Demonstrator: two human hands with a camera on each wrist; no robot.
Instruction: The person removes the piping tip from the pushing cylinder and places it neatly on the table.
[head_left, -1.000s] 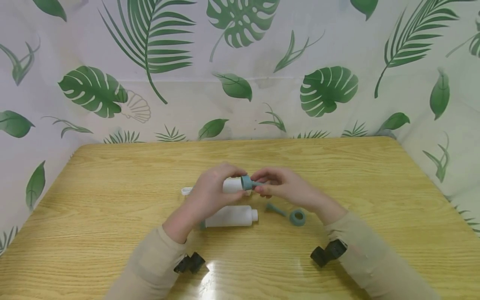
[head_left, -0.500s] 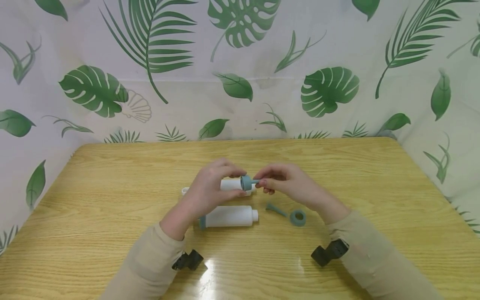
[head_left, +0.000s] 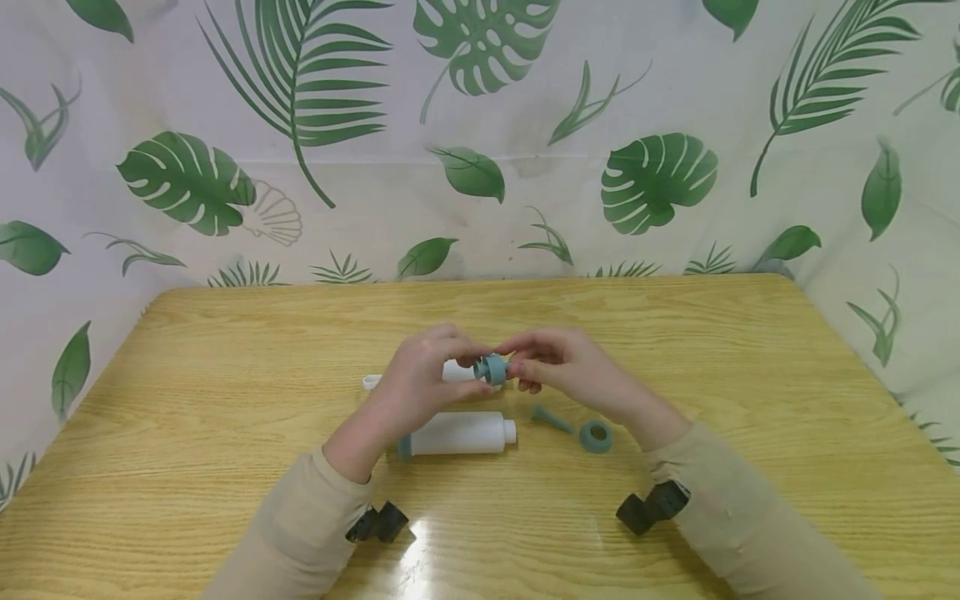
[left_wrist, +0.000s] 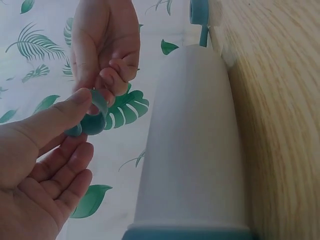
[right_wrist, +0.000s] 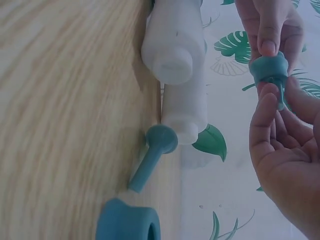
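My left hand [head_left: 420, 371] pinches a teal ring-shaped cap [left_wrist: 97, 117] between thumb and fingers, above the table. A teal stem with a flared end [right_wrist: 281, 95] passes through the cap, and its wider end shows on the left side in the head view. My right hand [head_left: 573, 367] holds the stem's thin end with thumb and fingertips, close against the cap. Below the hands, a white bottle with a teal base [head_left: 461, 432] lies on its side, neck to the right. Behind it lies a second white bottle [head_left: 456, 372], partly hidden by my left hand.
A loose teal stem [head_left: 553, 419] and another teal ring cap [head_left: 596, 436] lie on the wooden table [head_left: 480, 533], right of the front bottle's neck. A white loop [head_left: 371, 382] shows left of the rear bottle. A leaf-patterned cloth [head_left: 525, 192] hangs behind the table.
The stem, earlier sticking out to the right of the cap, has shifted left, so its wide end now pokes out on the left. My right fingers have come closer to the cap.
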